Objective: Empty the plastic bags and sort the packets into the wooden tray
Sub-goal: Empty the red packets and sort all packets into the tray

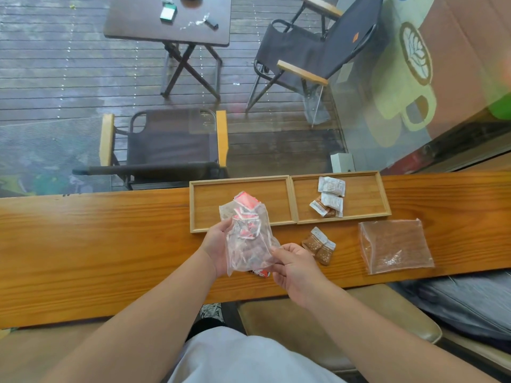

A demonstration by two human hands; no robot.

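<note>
Both hands grip a clear plastic bag (246, 239) of red packets (244, 217): left hand (218, 244) behind, right hand (293, 265) pinching its corner. Beyond lie brown packets (318, 246), an empty bag (395, 244), then two wooden trays (199, 205).

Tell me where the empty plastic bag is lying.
In the head view the empty plastic bag lies flat on the wooden counter, far right, in front of the right tray and right of two brown packets.

Clear bag (246, 239) with red-and-white packets (244, 205); brown packets (318, 246) with white dots; white packets (331, 186); honey-coloured wooden trays (293, 200); grained orange-brown counter (96, 244).
</note>
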